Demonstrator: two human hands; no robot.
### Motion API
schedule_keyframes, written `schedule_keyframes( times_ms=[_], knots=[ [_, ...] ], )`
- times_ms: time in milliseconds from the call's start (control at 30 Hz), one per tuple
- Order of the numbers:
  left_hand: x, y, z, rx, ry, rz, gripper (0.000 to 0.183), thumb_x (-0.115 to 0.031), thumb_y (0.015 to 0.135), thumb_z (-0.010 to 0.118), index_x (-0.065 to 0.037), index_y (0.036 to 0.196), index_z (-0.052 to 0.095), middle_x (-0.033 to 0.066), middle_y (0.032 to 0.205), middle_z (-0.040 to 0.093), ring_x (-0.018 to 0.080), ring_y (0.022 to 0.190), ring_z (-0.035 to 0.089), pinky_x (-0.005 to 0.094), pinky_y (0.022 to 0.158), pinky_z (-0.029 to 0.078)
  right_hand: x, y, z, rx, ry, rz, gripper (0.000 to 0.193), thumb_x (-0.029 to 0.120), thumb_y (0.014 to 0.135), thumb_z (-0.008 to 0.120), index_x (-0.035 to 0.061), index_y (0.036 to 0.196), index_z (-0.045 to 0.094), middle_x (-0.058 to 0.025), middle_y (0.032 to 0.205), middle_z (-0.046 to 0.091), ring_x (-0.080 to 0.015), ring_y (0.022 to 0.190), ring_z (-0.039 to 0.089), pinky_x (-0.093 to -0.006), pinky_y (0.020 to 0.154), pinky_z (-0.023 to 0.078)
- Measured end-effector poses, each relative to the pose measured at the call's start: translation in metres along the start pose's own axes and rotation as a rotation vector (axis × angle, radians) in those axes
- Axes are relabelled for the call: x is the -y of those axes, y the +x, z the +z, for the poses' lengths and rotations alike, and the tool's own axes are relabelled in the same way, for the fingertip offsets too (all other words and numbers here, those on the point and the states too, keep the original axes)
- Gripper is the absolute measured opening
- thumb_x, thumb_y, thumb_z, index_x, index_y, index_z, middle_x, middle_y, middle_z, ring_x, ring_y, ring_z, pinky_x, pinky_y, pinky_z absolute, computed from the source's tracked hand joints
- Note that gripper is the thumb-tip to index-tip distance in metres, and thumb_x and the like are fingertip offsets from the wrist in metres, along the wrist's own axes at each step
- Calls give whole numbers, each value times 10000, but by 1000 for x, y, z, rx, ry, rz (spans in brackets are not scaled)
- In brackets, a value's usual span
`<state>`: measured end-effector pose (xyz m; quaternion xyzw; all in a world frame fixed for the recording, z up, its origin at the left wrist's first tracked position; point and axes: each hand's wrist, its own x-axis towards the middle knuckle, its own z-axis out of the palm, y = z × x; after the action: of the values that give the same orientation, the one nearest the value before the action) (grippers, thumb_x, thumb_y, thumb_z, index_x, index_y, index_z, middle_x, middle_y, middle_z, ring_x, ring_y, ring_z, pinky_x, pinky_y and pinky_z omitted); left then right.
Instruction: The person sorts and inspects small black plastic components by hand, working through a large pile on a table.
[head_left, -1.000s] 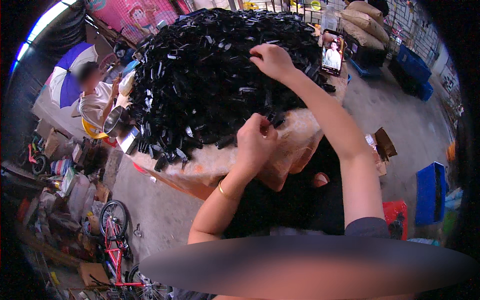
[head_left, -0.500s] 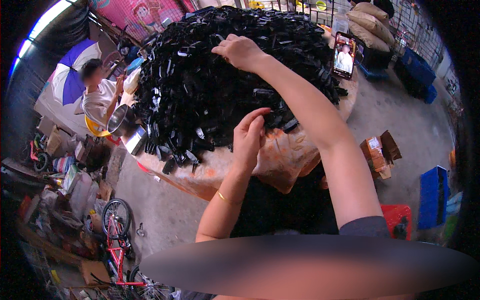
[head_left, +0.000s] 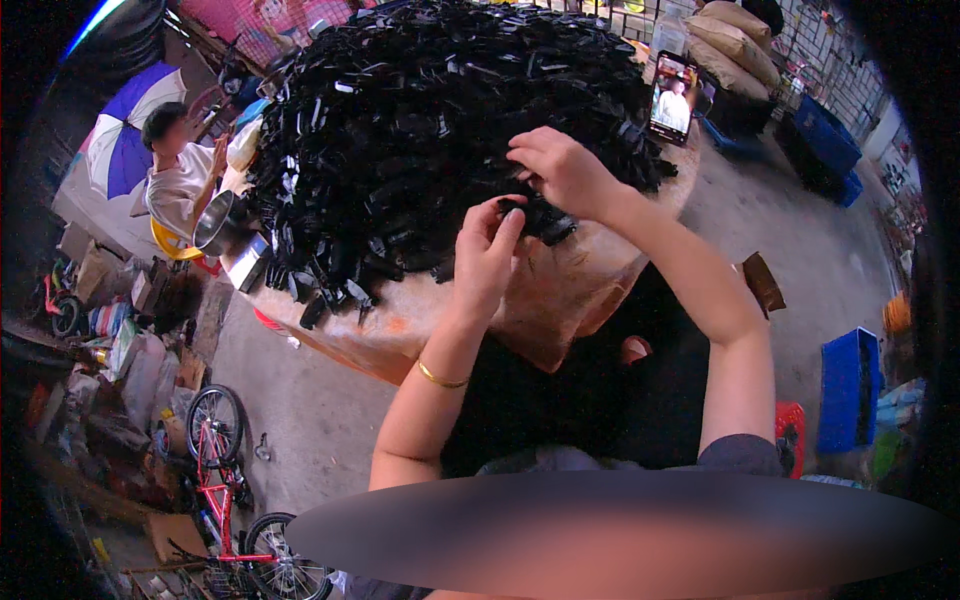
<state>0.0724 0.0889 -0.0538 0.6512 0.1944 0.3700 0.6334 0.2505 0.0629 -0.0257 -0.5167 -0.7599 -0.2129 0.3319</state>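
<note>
A broad heap of small glossy black plastic pieces point(head_left: 400, 130) covers most of the cloth-covered table point(head_left: 400, 325) in front of me. At the heap's near edge my left hand point(head_left: 483, 260) pinches a small black plastic piece point(head_left: 512, 206) between thumb and fingers. The piece's exact kind is too small to make out. Just right of it and a little farther off, my right hand point(head_left: 570, 175) hovers over the pieces, its fingers bent but apart. Nothing shows between them.
A phone point(head_left: 673, 97) stands upright at the table's right edge. At the left sit a metal bowl point(head_left: 215, 222) and another person point(head_left: 180, 175), near an umbrella point(head_left: 130, 130). A red bicycle point(head_left: 213, 490) lies on the floor; blue crates point(head_left: 850, 390) stand at right.
My right hand has drawn back from the far middle of the heap to beside my left hand. The left hand stays near the heap's front edge; the whole view has shifted slightly.
</note>
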Motion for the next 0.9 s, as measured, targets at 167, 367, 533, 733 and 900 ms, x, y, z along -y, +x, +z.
schedule_keyframes(
  times_ms=[167,367,533,733,900],
  knots=[
    [-4,-6,12,-33,-136,-15,215,-82,875,509,-5,1076,519,33,888,529,90,713,551,223,564,466,32,-26,-29,6,63,222,329,16,679,631,-11,998,560,-163,894,560,-311,844,554,-349,721,461],
    [-5,-6,15,-5,-203,-106,269,-101,888,487,23,1128,495,75,1037,541,118,771,566,257,629,505,51,-48,-43,113,183,326,373,105,687,665,34,1043,578,-146,818,611,-277,709,605,-341,629,483],
    [-16,-9,12,175,-484,-156,312,-74,856,530,45,1142,494,93,1073,556,147,885,583,280,770,510,49,-52,-50,126,172,355,339,169,711,677,35,1012,594,-166,840,620,-299,733,613,-349,626,487],
    [-15,-9,8,165,-112,-30,318,45,790,565,27,1106,538,74,1120,524,143,888,581,250,730,505,61,-51,-53,211,335,379,270,267,781,602,52,944,598,-176,799,605,-347,738,588,-400,620,477],
    [-14,-10,4,140,163,129,262,46,785,575,12,1045,589,45,1033,524,99,783,565,200,658,467,63,-49,-51,115,420,372,282,188,767,638,18,984,580,-171,789,609,-310,700,602,-332,591,463]
  ],
)
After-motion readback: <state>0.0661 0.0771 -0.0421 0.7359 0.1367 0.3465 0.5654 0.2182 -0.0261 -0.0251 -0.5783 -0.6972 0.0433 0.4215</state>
